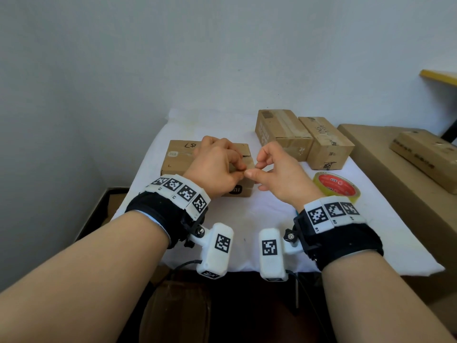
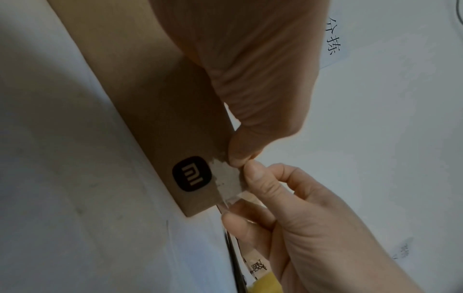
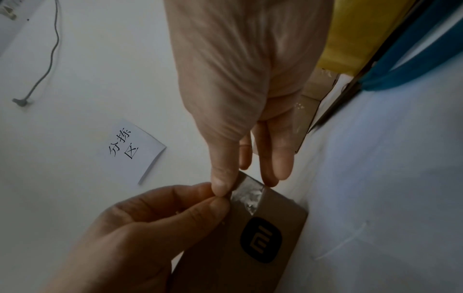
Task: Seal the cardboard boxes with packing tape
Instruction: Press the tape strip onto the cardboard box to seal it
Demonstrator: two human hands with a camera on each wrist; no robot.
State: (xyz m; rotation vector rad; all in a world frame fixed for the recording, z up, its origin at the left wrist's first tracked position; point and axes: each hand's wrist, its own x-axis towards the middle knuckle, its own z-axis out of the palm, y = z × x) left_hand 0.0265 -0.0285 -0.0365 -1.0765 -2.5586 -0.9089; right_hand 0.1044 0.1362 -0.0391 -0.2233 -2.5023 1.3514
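Observation:
A brown cardboard box with a black logo lies on the white cloth, left of centre. Clear tape is stuck, crinkled, on its near right corner. My left hand reaches over the box and pinches the loose end of this tape with thumb and finger. My right hand meets it fingertip to fingertip and pinches the same tape end, its other fingers loosely curled. The tape roll, yellowish with a red core, lies flat to the right of my right wrist.
Two more cardboard boxes stand side by side at the back right. A large carton borders the table on the right, with a flat box on top. A paper note hangs on the wall.

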